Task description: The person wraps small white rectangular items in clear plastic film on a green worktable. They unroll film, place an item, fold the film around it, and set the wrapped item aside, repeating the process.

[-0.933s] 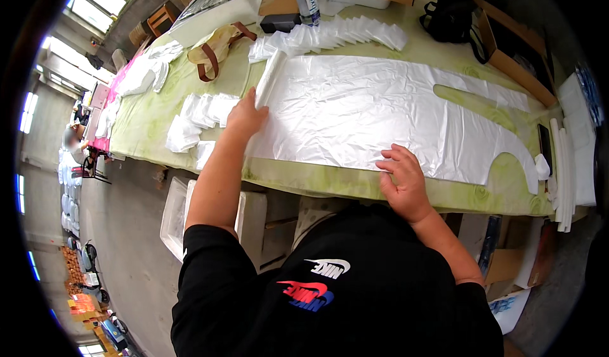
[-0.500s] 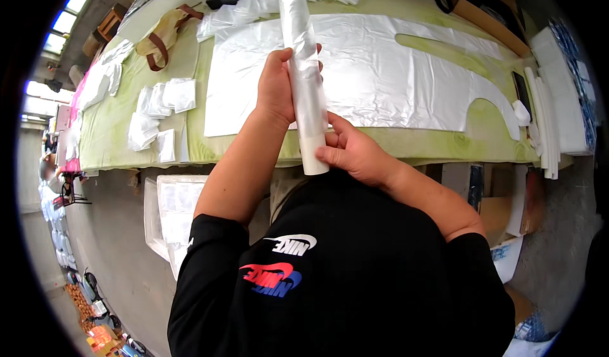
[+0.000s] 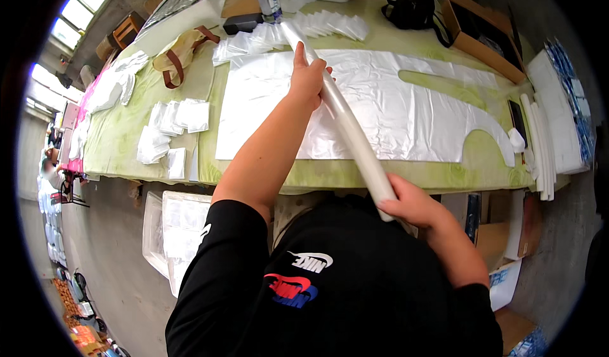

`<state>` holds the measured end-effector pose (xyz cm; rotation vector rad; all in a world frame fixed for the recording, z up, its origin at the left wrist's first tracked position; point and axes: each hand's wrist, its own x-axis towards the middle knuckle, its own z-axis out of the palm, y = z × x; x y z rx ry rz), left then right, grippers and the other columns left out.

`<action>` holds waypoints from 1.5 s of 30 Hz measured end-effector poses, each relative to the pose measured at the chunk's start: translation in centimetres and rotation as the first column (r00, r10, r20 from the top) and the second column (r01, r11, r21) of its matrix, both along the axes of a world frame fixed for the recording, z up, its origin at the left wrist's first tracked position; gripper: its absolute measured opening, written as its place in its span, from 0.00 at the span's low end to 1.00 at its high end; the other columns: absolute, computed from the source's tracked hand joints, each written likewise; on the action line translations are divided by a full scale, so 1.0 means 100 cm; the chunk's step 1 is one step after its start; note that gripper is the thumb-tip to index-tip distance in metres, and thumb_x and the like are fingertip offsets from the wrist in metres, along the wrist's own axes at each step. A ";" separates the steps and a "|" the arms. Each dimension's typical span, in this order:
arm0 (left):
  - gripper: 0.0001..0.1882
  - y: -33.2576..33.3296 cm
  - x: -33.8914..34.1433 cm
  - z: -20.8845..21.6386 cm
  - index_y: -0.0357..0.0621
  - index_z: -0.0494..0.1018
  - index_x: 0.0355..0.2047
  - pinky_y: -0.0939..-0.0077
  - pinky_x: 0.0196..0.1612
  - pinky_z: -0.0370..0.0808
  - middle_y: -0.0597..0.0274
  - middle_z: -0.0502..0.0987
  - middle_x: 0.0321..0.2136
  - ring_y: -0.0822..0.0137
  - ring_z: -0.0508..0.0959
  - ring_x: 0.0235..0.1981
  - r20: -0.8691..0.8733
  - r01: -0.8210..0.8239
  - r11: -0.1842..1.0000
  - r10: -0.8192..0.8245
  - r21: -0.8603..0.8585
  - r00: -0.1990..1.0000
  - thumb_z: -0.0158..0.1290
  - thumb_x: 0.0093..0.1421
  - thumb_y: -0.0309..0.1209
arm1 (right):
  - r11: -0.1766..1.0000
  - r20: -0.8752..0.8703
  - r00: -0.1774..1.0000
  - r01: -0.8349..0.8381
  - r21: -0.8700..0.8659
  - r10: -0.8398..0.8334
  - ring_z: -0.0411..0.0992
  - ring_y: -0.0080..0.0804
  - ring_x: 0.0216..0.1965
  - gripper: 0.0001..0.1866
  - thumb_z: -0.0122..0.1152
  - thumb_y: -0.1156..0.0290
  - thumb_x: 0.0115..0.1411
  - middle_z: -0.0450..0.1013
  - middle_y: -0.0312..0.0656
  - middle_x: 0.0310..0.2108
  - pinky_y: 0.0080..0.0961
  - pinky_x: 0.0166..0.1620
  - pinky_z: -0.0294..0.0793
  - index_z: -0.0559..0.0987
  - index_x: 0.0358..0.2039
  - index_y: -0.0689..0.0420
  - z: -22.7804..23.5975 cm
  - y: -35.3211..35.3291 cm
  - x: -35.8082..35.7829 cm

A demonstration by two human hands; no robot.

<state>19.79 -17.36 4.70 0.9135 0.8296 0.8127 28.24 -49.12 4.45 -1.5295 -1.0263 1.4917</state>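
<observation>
A long, slim roll of whitish plastic film [image 3: 352, 132] slants across in front of me, its near end by my shirt and its far end over the table. My left hand [image 3: 309, 78] is closed round its upper part. Lower down, my right hand [image 3: 409, 201] grips the roll close to its near end. Under the roll, a thin white plastic apron [image 3: 406, 116] lies spread flat on the table, with a long slot and a rounded cut-out at its right side.
Folded plastic packets [image 3: 166, 125] lie left on the green-covered table [image 3: 254, 178], with more packets [image 3: 330, 26] along the back. A water bottle [image 3: 268, 0], black bag [image 3: 412, 6] and cardboard box [image 3: 485, 36] stand far off. White rolls [image 3: 538, 144] lie right; a plastic bin [image 3: 155, 230] sits below.
The roll has tilted from nearly upright in view to a slant, its near end swinging right and toward me. My right hand moved right and nearer with it; my left still holds the upper part.
</observation>
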 end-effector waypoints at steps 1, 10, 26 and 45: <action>0.45 0.005 0.001 -0.001 0.64 0.44 0.76 0.60 0.40 0.80 0.54 0.68 0.53 0.62 0.76 0.41 0.027 -0.034 0.999 0.033 0.030 0.999 0.48 0.62 0.21 | 0.997 0.024 1.000 0.021 -0.071 -0.020 0.72 0.30 0.51 0.37 0.68 0.66 0.56 0.74 0.43 0.50 0.29 0.56 0.71 0.67 0.63 0.65 0.002 -0.017 0.010; 0.30 0.039 -0.023 -0.033 0.52 0.61 0.69 0.52 0.53 0.76 0.51 0.72 0.54 0.54 0.78 0.48 0.226 -0.194 0.951 0.249 -0.240 0.942 0.49 0.67 0.24 | 0.910 -0.092 0.917 0.366 -0.194 -0.388 0.74 0.24 0.35 0.36 0.64 0.72 0.44 0.73 0.37 0.38 0.23 0.40 0.74 0.69 0.58 0.62 0.014 -0.139 0.040; 0.22 -0.041 -0.073 -0.018 0.37 0.71 0.60 0.71 0.45 0.81 0.57 0.79 0.44 0.67 0.81 0.42 -0.279 0.378 0.918 -0.397 -0.120 0.875 0.55 0.66 0.25 | 0.938 0.876 0.381 -0.055 0.341 -0.296 0.72 0.52 0.46 0.25 0.68 0.60 0.56 0.72 0.49 0.43 0.42 0.49 0.74 0.76 0.51 0.58 0.000 0.028 0.066; 0.24 -0.065 -0.103 0.002 0.50 0.72 0.62 0.52 0.66 0.65 0.51 0.69 0.63 0.46 0.65 0.67 -0.570 0.568 0.051 0.068 0.822 0.819 0.56 0.66 0.35 | 0.786 0.914 0.310 -0.481 0.389 -0.263 0.56 0.51 0.70 0.40 0.73 0.61 0.51 0.63 0.42 0.68 0.55 0.72 0.49 0.70 0.65 0.48 -0.012 0.050 0.026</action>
